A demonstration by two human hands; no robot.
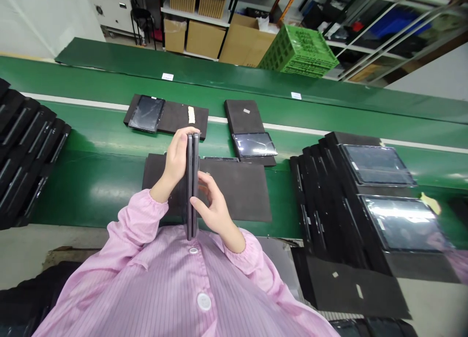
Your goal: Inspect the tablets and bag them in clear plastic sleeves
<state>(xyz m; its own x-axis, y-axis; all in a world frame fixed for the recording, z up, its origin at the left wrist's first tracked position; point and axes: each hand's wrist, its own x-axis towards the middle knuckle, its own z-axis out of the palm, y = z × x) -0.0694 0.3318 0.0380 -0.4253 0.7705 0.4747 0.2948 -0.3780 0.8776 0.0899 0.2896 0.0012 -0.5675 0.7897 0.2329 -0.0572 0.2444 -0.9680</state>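
I hold two thin dark tablets (192, 186) pressed together and stood on edge in front of my chest. My left hand (177, 157) wraps round their far end from the left, fingers curled over the top. My right hand (214, 208) grips their right side lower down, thumb and fingers pressed on the edge. Below them a dark foam mat (241, 190) lies on the green bench (95, 181). Both sleeves are pink.
Two foam pads with tablets (146, 112) (254, 144) lie on the green conveyor (109, 127). Stacks of foam-padded tablets (380, 200) stand at right, more dark trays (25, 147) at left. Cardboard boxes (204, 37) and a green crate (300, 51) sit behind.
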